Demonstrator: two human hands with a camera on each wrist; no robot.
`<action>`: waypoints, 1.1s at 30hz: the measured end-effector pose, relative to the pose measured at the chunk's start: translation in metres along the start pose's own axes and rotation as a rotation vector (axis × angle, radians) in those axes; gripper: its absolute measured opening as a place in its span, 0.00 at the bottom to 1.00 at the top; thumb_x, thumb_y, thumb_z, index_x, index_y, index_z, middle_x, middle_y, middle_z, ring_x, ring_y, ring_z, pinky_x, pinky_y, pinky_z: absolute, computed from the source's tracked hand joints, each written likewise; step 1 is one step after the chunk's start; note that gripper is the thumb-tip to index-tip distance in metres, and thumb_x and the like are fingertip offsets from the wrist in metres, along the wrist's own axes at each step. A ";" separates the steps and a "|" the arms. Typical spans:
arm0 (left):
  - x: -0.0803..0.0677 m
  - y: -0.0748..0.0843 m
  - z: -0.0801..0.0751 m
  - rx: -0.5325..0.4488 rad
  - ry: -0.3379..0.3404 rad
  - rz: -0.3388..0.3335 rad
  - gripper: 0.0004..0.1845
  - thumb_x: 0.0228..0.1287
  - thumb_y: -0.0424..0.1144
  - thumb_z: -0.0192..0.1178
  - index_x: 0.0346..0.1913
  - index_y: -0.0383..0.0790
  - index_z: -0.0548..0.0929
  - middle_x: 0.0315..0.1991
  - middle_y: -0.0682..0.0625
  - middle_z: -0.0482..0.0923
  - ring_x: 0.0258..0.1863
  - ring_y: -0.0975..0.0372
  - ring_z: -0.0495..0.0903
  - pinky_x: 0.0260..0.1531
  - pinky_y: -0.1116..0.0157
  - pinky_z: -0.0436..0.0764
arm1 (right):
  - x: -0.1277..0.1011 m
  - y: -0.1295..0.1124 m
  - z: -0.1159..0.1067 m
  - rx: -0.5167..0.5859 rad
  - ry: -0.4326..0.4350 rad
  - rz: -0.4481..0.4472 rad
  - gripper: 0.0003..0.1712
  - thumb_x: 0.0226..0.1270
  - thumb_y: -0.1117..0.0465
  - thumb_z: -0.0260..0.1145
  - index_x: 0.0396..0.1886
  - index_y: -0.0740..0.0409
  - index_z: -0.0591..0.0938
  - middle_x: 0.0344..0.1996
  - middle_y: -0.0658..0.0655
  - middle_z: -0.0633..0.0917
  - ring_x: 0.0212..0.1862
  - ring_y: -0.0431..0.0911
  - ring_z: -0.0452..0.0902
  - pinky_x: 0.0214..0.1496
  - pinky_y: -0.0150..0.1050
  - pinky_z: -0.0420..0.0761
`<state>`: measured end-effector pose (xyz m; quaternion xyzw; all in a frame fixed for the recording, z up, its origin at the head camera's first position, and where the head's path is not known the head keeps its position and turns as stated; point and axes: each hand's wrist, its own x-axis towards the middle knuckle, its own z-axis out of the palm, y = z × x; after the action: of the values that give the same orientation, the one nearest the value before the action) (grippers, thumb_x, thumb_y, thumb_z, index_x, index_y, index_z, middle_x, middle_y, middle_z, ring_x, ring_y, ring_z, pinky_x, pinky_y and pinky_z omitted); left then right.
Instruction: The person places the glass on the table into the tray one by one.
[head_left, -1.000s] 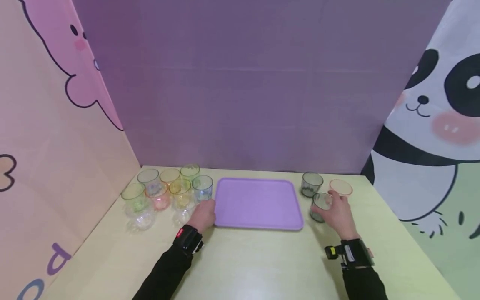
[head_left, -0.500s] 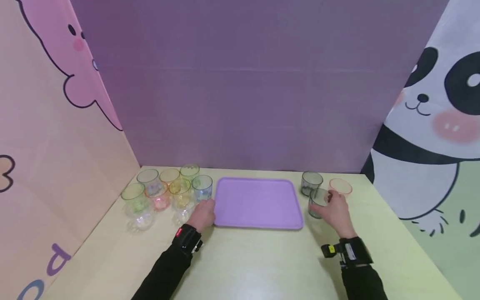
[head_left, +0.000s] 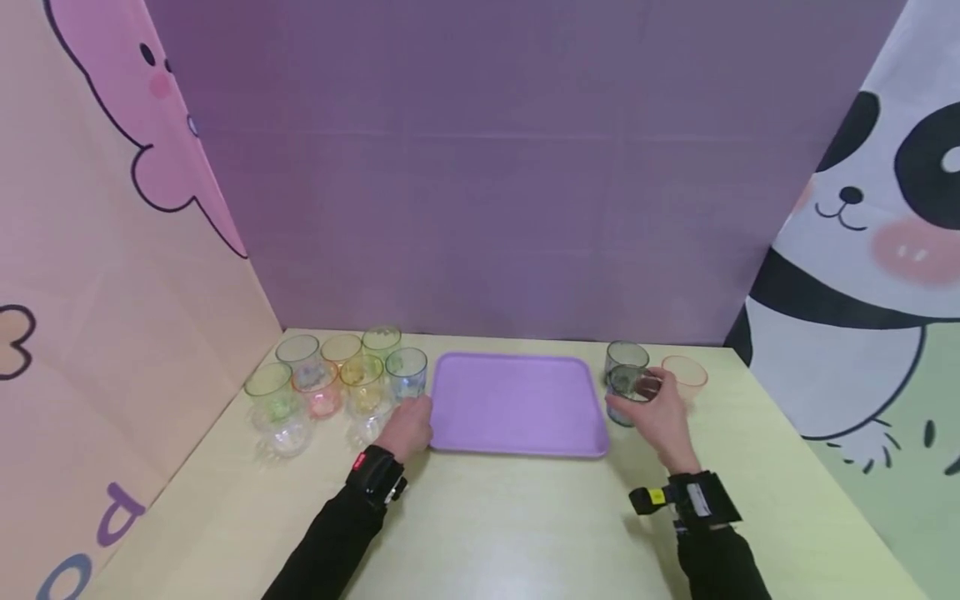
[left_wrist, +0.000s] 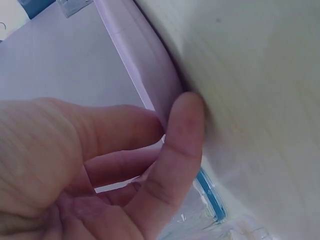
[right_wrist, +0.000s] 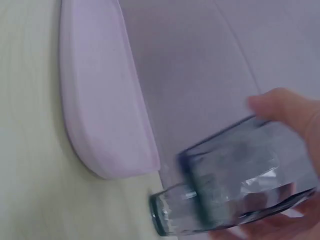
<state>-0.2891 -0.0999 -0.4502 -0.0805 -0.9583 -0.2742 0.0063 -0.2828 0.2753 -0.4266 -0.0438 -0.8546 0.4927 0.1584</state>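
Observation:
A purple tray (head_left: 517, 404) lies flat in the middle of the pale yellow-green table (head_left: 510, 517). My left hand (head_left: 408, 429) holds the tray's near left corner; in the left wrist view its thumb (left_wrist: 175, 150) presses the tray's rim (left_wrist: 145, 65). My right hand (head_left: 656, 412) grips a smoky grey glass (head_left: 626, 393) and holds it just above the table beside the tray's right edge. The right wrist view shows that grey glass (right_wrist: 235, 185) tilted in my fingers next to the tray's corner (right_wrist: 110, 115).
Several coloured and clear glasses (head_left: 337, 379) cluster left of the tray. A second grey glass (head_left: 626, 357) and a pale orange glass (head_left: 684, 375) stand at the back right. Printed panels wall in the table on the left, back and right.
My right hand has lifted the grey glass off the table and carried it left, up to the tray's right edge. The left hand has stayed on the tray's corner.

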 end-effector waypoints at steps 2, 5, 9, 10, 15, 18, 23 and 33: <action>0.000 0.000 -0.001 0.006 0.006 0.009 0.10 0.46 0.19 0.55 0.34 0.29 0.75 0.26 0.45 0.74 0.24 0.56 0.74 0.23 0.64 0.76 | 0.001 0.000 0.005 0.034 0.024 -0.006 0.55 0.41 0.46 0.75 0.64 0.61 0.55 0.55 0.66 0.70 0.56 0.57 0.67 0.55 0.49 0.71; -0.001 0.001 -0.001 0.013 0.007 0.014 0.10 0.46 0.19 0.55 0.34 0.30 0.76 0.26 0.45 0.74 0.24 0.56 0.74 0.24 0.64 0.76 | 0.003 -0.001 0.011 0.060 0.048 -0.003 0.56 0.39 0.44 0.75 0.65 0.59 0.57 0.56 0.64 0.69 0.57 0.55 0.66 0.56 0.49 0.70; 0.000 0.001 0.000 0.003 0.001 -0.002 0.11 0.46 0.19 0.55 0.35 0.29 0.76 0.27 0.45 0.74 0.25 0.56 0.74 0.25 0.64 0.77 | 0.006 -0.004 0.020 0.098 0.002 0.022 0.56 0.39 0.44 0.75 0.65 0.57 0.57 0.59 0.64 0.67 0.59 0.54 0.64 0.59 0.49 0.67; 0.000 0.001 0.000 0.003 0.001 -0.001 0.11 0.46 0.19 0.55 0.35 0.29 0.76 0.27 0.45 0.74 0.25 0.56 0.74 0.25 0.64 0.77 | 0.007 -0.005 0.024 0.117 -0.013 0.030 0.56 0.39 0.45 0.75 0.65 0.57 0.57 0.59 0.63 0.67 0.59 0.54 0.64 0.59 0.48 0.67; 0.001 0.001 0.000 0.016 0.012 0.004 0.11 0.45 0.19 0.55 0.35 0.29 0.76 0.27 0.44 0.74 0.26 0.55 0.74 0.27 0.63 0.78 | 0.012 -0.013 0.041 0.237 -0.108 0.022 0.54 0.42 0.55 0.76 0.66 0.57 0.55 0.59 0.65 0.67 0.59 0.56 0.64 0.59 0.48 0.67; 0.001 0.002 -0.001 0.013 0.009 0.004 0.12 0.45 0.18 0.55 0.35 0.29 0.76 0.27 0.45 0.74 0.26 0.55 0.74 0.27 0.63 0.78 | 0.018 -0.016 0.050 0.260 -0.142 0.010 0.52 0.42 0.59 0.76 0.66 0.58 0.56 0.59 0.66 0.67 0.60 0.57 0.64 0.60 0.49 0.66; 0.001 0.002 -0.002 -0.013 -0.001 -0.007 0.12 0.45 0.18 0.54 0.36 0.29 0.76 0.27 0.45 0.75 0.26 0.56 0.74 0.27 0.64 0.78 | 0.029 -0.018 0.066 0.233 -0.138 0.036 0.51 0.42 0.59 0.76 0.65 0.58 0.58 0.58 0.65 0.70 0.59 0.56 0.65 0.60 0.47 0.68; 0.002 0.002 -0.001 0.005 -0.011 0.000 0.11 0.46 0.19 0.56 0.36 0.29 0.76 0.26 0.45 0.74 0.25 0.56 0.74 0.25 0.65 0.77 | 0.049 -0.013 0.091 0.218 -0.040 0.090 0.47 0.43 0.60 0.74 0.63 0.61 0.60 0.57 0.64 0.69 0.59 0.55 0.64 0.61 0.45 0.67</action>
<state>-0.2904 -0.0986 -0.4482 -0.0822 -0.9590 -0.2714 0.0013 -0.3568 0.2050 -0.4469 -0.0548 -0.7961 0.5900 0.1229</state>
